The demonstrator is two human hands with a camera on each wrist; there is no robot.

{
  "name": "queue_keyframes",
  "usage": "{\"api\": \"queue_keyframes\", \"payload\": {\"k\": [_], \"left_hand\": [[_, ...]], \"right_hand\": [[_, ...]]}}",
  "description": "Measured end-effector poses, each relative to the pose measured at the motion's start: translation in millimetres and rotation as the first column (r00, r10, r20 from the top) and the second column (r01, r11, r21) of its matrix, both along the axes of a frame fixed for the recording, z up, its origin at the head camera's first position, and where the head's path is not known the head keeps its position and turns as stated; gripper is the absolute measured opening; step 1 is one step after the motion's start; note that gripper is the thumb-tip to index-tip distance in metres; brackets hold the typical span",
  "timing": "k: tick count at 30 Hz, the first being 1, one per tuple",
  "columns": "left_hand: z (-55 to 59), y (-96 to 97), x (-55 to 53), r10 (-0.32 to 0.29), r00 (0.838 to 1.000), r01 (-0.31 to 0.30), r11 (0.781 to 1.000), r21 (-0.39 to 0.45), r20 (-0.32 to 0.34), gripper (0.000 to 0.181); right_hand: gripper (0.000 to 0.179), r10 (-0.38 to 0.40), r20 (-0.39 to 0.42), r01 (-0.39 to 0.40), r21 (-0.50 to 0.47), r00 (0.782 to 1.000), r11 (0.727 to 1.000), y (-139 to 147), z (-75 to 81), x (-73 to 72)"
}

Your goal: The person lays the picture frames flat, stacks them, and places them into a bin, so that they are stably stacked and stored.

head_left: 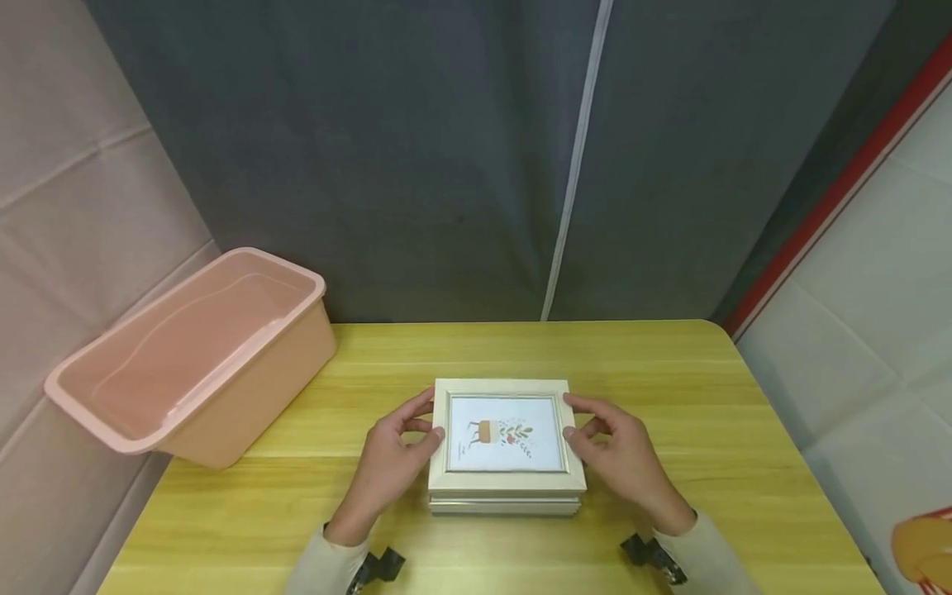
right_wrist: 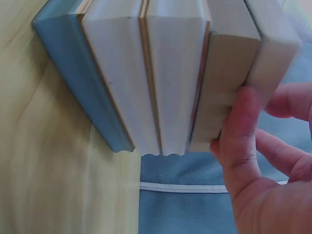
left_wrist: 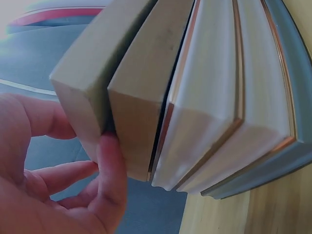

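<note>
A cream picture frame (head_left: 509,438) with a plant drawing lies face up on top of a stack. Under it are several more frames; the wrist views show a beige frame (left_wrist: 141,97), white frames (right_wrist: 119,73) with gold edging, and a blue-grey frame (right_wrist: 68,58) at the bottom on the table. My left hand (head_left: 392,463) holds the top frame's left edge, its thumb at the near part and fingers farther up. My right hand (head_left: 623,459) grips the opposite edge likewise. Both wrist views show a narrow gap between the top frame and the beige one.
A pink plastic tub (head_left: 297,351) stands at the table's left side; no contents show inside. The wooden table (head_left: 729,496) ends at a dark grey curtain (head_left: 387,165) behind. Pale padded walls flank both sides. Something orange and red (head_left: 925,545) shows at the lower right edge.
</note>
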State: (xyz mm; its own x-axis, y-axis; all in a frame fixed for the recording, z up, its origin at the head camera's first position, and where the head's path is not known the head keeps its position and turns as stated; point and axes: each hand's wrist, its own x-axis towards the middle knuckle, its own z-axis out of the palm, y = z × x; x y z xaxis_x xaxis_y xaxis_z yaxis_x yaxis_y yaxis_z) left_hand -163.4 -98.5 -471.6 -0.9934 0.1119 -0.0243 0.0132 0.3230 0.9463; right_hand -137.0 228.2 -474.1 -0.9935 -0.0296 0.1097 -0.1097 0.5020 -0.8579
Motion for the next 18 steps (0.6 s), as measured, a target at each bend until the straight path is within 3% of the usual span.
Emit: {"api": "queue_keyframes", "payload": {"k": [8, 18], "left_hand": [[-5.1, 0.7, 0.1, -0.009, 1.0, 0.009, 1.0, 0.001, -0.008, 0.059], [-7.4, 0.0, -0.9, -0.014, 1.0, 0.014, 1.0, -0.014, 0.019, 0.059]], "right_hand": [[0.04, 0.009, -0.038, -0.008, 0.026, 0.999, 1.0, 3, -6.3, 0.3], [0.045, 0.052, -0.019, -0.052, 0.006, 0.998, 0.999, 4, -15.6, 1.3]]}}
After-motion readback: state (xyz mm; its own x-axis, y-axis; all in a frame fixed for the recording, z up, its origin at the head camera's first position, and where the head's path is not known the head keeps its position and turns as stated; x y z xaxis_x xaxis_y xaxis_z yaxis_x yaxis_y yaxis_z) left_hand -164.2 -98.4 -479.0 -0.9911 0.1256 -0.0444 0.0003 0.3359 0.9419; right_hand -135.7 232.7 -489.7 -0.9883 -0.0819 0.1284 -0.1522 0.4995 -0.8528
